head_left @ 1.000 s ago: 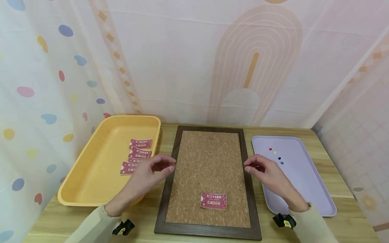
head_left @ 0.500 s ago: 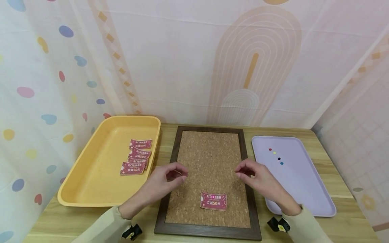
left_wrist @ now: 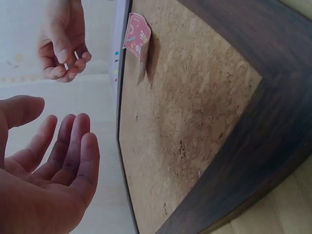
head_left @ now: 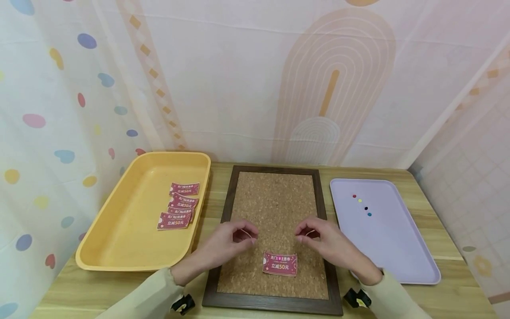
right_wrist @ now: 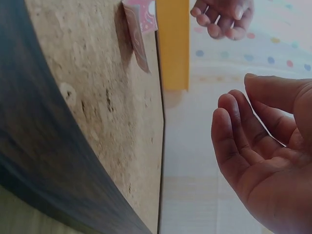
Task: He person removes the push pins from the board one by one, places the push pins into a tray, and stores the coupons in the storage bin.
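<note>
A framed cork board [head_left: 275, 199] lies in the middle of the table. On its lower part is a red paper coupon [head_left: 280, 268] with a small pink pushpin [head_left: 280, 258] near its top edge. Wrist views show the coupon's edges curling up off the cork. My left hand [head_left: 227, 243] hovers over the board's left side, fingers loosely bent and holding nothing. Over the right side hovers my right hand [head_left: 330, 243], also bare, with relaxed fingers. Both are just beyond the coupon and apart from it. In the left wrist view the thumb [left_wrist: 24, 109] stands clear of the fingers.
A yellow tray [head_left: 119, 230] at left holds several more red coupons [head_left: 174, 220]. On the right, a lavender tray [head_left: 402, 248] carries several small coloured pins [head_left: 366, 208]. The board's dark wooden frame [head_left: 275, 303] has raised edges. A patterned curtain [head_left: 239, 79] hangs behind the table.
Both hands have moved inward over the board and toward its near edge, coming closer together. The coupon and both trays stay where they were.
</note>
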The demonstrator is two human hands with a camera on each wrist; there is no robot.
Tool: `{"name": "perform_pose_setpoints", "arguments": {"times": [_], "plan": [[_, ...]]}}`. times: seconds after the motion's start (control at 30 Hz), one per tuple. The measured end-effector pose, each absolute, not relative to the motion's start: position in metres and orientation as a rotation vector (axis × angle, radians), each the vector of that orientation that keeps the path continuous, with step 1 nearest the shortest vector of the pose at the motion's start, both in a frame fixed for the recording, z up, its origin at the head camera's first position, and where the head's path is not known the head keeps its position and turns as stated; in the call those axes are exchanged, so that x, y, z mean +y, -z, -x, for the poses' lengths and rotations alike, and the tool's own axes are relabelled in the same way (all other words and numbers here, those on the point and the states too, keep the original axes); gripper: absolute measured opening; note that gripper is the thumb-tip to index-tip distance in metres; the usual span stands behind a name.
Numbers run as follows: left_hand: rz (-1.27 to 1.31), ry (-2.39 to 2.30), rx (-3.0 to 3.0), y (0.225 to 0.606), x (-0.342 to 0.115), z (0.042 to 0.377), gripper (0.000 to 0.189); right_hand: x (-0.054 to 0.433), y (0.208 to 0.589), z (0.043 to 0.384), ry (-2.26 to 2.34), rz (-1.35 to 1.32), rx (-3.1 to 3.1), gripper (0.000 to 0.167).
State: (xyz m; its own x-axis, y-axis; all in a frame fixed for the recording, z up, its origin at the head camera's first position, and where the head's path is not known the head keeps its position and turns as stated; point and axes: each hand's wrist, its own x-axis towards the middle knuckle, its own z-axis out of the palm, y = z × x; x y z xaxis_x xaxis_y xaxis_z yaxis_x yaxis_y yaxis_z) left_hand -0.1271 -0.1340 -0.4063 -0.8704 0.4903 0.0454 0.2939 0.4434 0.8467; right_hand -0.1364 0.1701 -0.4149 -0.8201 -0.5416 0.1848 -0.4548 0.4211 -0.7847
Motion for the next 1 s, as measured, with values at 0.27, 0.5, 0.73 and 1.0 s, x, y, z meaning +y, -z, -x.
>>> {"name": "perform_pose_setpoints", "arguments": {"times": [0.27, 0.5, 0.73, 1.0], "plan": [[-0.692, -1.363, 2.397, 0.412, -0.129, 0.131, 0.02, 0.161, 0.416, 0.135, 1.268, 0.938, 2.546, 0.01], [-0.741, -1.366, 2.342, 0.422, -0.123, 0.135, 0.019, 0.155, 0.417, 0.137, 1.236, 0.97, 2.474, 0.01], [-0.779, -1.35, 2.321, 0.429, -0.12, 0.138, 0.02, 0.149, 0.418, 0.139, 1.183, 0.948, 2.423, 0.009], [-0.711, -1.304, 2.294, 0.433, -0.116, 0.14, 0.022, 0.144, 0.422, 0.141, 1.157, 0.979, 2.383, 0.01]]}}
